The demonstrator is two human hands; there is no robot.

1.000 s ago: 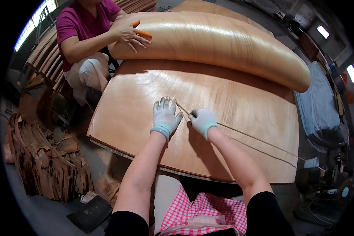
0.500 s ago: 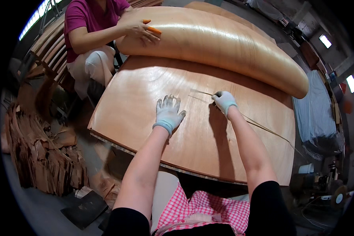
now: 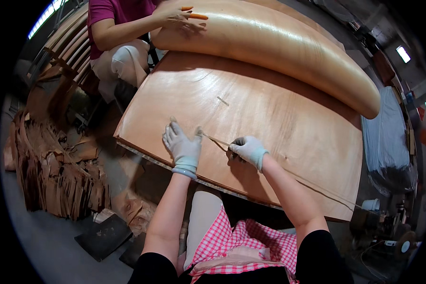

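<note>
A broad, smooth wood veneer sheet (image 3: 288, 123) lies in front of me on a stack. My left hand (image 3: 182, 147), in a pale glove with darkened fingertips, rests on it near the front edge, fingers spread. Its thumb is at the end of a thin, narrow brownish strip (image 3: 215, 139), perhaps tape. My gloved right hand (image 3: 249, 150) pinches that strip between thumb and fingers, slightly above the sheet. The strip's tail runs under my right forearm toward the right edge. A short, narrow grey-brown mark or strip piece (image 3: 223, 101) shows farther back on the sheet.
Across the far side lies a large curled-over veneer sheet (image 3: 270, 52). A co-worker's hand (image 3: 182, 20) with orange finger covers presses on its left end. Torn veneer scraps (image 3: 61, 175) pile up at left. Plastic-covered material (image 3: 388, 137) and a white bucket (image 3: 370, 205) stand at right.
Both my hands have moved nearer the front edge, the right one also leftward with the strip. The left thumb has come to the strip's end. The view has shifted slightly.
</note>
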